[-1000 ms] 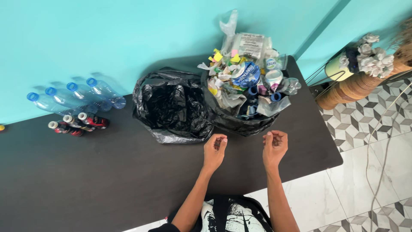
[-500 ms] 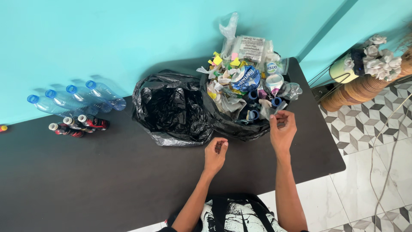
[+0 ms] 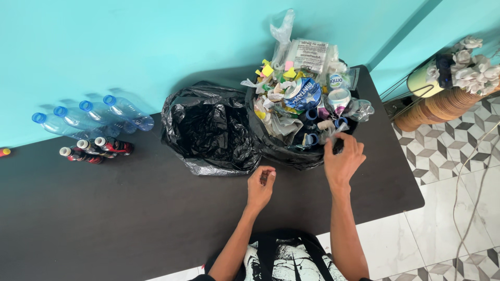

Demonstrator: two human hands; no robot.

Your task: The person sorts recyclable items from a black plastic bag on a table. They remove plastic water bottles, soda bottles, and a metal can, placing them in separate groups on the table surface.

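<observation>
Turquoise walls backed a long black table (image 3: 130, 208) that ran across the head view, with grey-and-white patterned floor tiles (image 3: 448, 145) off its right end.

Two black rubbish bags stood side by side at the far edge. The full bag (image 3: 284, 151) was heaped with crumpled paper, yellow scraps, clear plastic wrappers, a round blue-and-white lid and small blue-rimmed cups. The other bag (image 3: 208, 130), just left of it and touching it, gaped open with only dark folds showing inside.

The right hand (image 3: 342, 158) reached over the near rim of the full bag, fingers curled and pinched on a scrap of clear plastic (image 3: 329, 130) at the front of the heap; how firm the hold was could not be told. The left hand (image 3: 261, 184) hovered over the table just in front of the gap between the bags, loosely curled with the thumb against the fingertips, and whether anything lay inside it could not be told.

Far left, 4 clear bottles with blue caps (image 3: 88, 117) lay in a row, and 3 smaller dark bottles with white caps (image 3: 96, 150) lay just in front of them. At the upper right stood a stack of woven baskets (image 3: 442, 106) with pale artificial flowers (image 3: 476, 65) above.
</observation>
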